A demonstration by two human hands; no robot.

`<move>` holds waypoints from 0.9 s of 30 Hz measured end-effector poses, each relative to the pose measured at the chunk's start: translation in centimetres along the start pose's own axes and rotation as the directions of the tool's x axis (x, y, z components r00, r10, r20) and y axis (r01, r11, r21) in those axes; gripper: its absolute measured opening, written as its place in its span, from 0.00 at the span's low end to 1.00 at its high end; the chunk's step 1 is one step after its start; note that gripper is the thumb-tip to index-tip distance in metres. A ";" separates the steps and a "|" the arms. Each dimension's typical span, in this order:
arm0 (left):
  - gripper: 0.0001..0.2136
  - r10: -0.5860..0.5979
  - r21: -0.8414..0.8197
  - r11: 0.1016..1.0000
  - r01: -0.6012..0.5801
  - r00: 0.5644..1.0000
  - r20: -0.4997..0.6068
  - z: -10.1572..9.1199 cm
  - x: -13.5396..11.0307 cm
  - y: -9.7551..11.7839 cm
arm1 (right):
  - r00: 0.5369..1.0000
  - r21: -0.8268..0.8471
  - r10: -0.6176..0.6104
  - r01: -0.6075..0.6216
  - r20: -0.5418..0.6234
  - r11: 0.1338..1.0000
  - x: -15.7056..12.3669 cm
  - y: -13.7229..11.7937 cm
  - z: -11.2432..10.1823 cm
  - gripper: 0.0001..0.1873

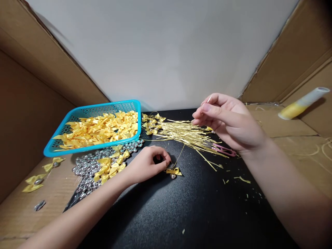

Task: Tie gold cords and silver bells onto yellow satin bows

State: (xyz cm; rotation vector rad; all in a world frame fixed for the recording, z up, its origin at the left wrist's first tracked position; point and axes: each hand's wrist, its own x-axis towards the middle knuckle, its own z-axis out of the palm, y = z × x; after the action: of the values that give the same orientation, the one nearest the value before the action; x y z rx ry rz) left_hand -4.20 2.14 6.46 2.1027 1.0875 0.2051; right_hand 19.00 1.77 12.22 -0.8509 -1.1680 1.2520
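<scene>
A yellow ribbon bow with a shiny silver bead lies on the black work surface. Beside it, my left hand is closed, thumb and fingertips pinching a thin gold cord that rises from the bow. Higher up on the right, my right hand is raised off the surface, its thumb and forefinger pinched on a thin, pale, needle-like piece. Its lower end is hidden by the fingers. Below that hand spreads a pile of cut gold cords.
A blue basket full of yellow bows stands back left, with silver beads and loose bows in front. Finished-looking beaded bows lie behind the cords. A pink-handled tool is partly under the cords. Right, a yellow-white tube leans on cardboard.
</scene>
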 end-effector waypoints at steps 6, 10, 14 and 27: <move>0.07 0.022 0.006 1.000 -0.022 0.999 0.030 0.4 0.0 -0.4 | 0.999 0.024 -0.032 0.032 -0.004 0.999 -0.1 -0.8 0.1 0.08; 0.08 0.033 -0.011 0.999 -0.033 0.999 0.043 0.5 0.2 -0.5 | 0.998 -0.003 -0.045 0.045 -0.044 0.999 -0.1 -1.2 0.0 0.11; 0.07 0.035 -0.005 0.999 -0.035 0.999 0.025 0.4 0.3 -0.2 | 0.997 -0.045 -0.055 0.053 -0.047 0.998 -0.3 -1.6 0.1 0.13; 0.08 -0.022 0.174 0.985 0.002 0.993 0.113 1.1 1.6 0.7 | 0.998 -0.012 -0.055 0.056 0.024 0.998 -0.5 -1.2 0.4 0.09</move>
State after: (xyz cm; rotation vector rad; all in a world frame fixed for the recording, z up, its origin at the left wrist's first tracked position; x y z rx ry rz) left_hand -2.28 2.51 5.89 2.2312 1.0819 -0.0171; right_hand 18.96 1.01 13.31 -0.8097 -1.2121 1.2135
